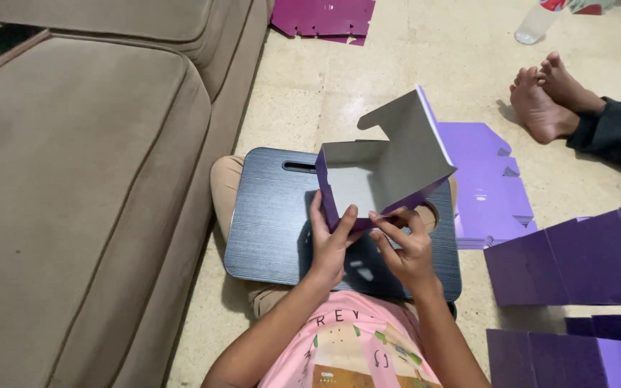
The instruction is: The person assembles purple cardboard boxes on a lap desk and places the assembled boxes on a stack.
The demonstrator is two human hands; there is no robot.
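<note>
A half-folded purple cardboard box (386, 169) with a grey inside is held above a dark lap desk (267, 223) that rests on my knees. Its lid flap stands open, tilted up to the right. My left hand (330, 241) grips the near left wall of the box, thumb on the front edge. My right hand (405, 244) pinches the near front wall of the box from the right side. Both hands are on the box together.
A brown sofa (88, 179) fills the left. Flat purple box blanks lie on the floor at the right (486, 179), at the lower right (576, 259) and at the top (321, 18). Another person's bare feet (544, 97) rest at the upper right, near a plastic bottle (537, 25).
</note>
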